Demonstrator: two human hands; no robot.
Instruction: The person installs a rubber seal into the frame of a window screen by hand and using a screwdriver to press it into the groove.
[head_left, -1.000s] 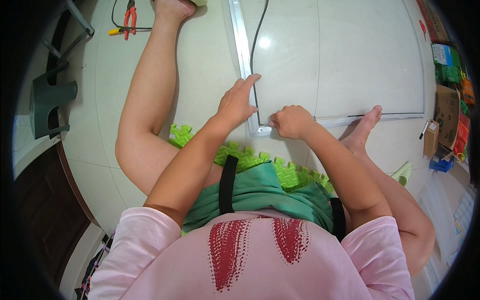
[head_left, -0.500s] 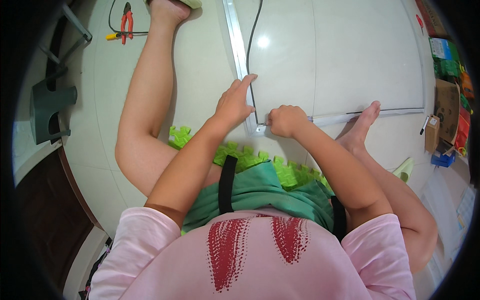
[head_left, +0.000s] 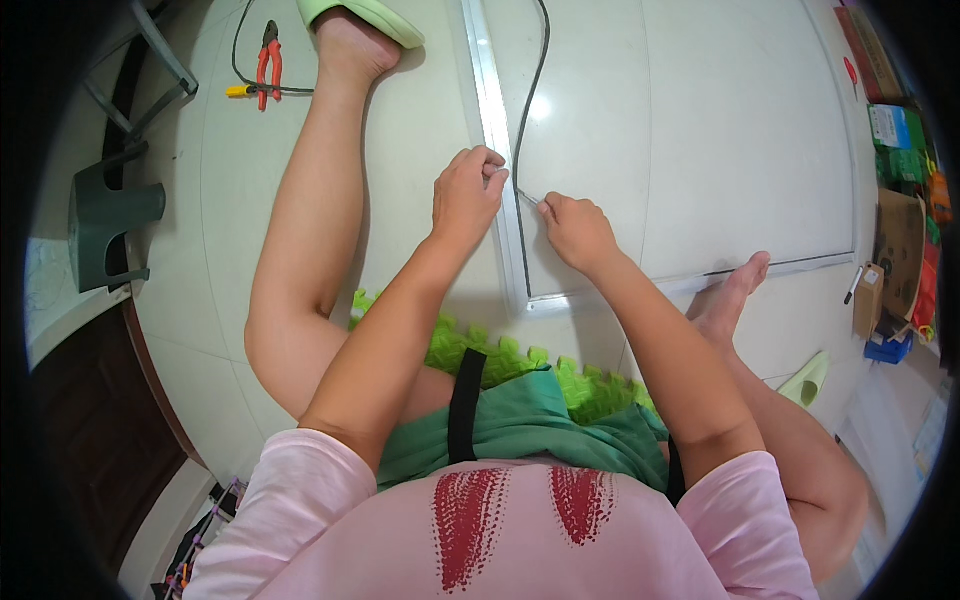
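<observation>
A silver metal frame (head_left: 517,262) lies on the floor with a corner toward me. A black cord (head_left: 538,70) runs along the inside of its left bar, drops into the bar's groove beside my hands and curves free farther off. My left hand (head_left: 466,195) rests at that bar with curled fingers, thumb and fingertips together over it; anything between them is hidden. Just inside the bar, my right hand (head_left: 581,232) is closed around a thin metal-tipped tool (head_left: 530,198), its handle hidden in the fist. The tip touches the cord at the bar.
Red-handled pliers (head_left: 268,70) and a yellow-ended cable (head_left: 240,91) lie at the far left. A dark green stool (head_left: 95,215) stands at the left. Green foam mat (head_left: 590,395) pieces are under me. Boxes (head_left: 898,250) line the right side, with a marker (head_left: 853,285) nearby.
Both hands have moved away from the frame's corner, farther up the left bar. My left fingers have curled in from a spread grip. The tool in my right hand now shows its tip.
</observation>
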